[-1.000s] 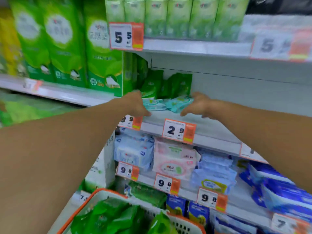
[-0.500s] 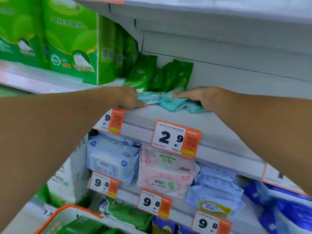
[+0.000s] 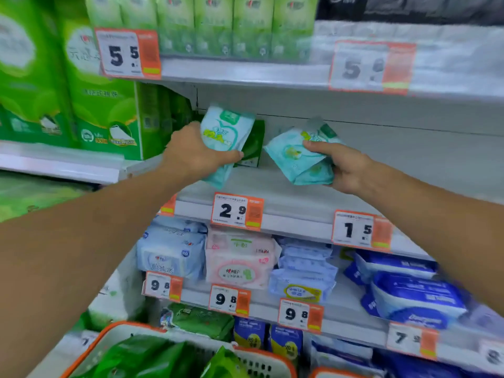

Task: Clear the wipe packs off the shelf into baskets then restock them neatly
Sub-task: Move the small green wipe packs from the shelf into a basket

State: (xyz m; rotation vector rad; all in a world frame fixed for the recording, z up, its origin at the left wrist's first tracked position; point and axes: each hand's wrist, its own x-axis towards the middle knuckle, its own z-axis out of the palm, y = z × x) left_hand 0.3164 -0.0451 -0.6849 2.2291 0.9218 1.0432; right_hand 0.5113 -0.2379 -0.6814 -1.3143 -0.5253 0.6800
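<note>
My left hand grips a pale teal wipe pack and holds it upright above the middle shelf. My right hand holds more pale teal wipe packs, tilted, just above the same shelf. Behind the left pack a dark green wipe pack stands at the back of the shelf. At the bottom of the view sits a white basket with an orange rim, with several green wipe packs inside.
Tall green tissue packs stand left of the middle shelf. Price tags line every shelf edge. Blue, pink and white wipe packs fill the lower shelves. The upper shelf overhangs my hands. A second orange rim shows at bottom right.
Both hands have lifted the pale teal packs off the shelf surface and apart; the packs lay flat before and are now raised. The camera has tilted back up.
</note>
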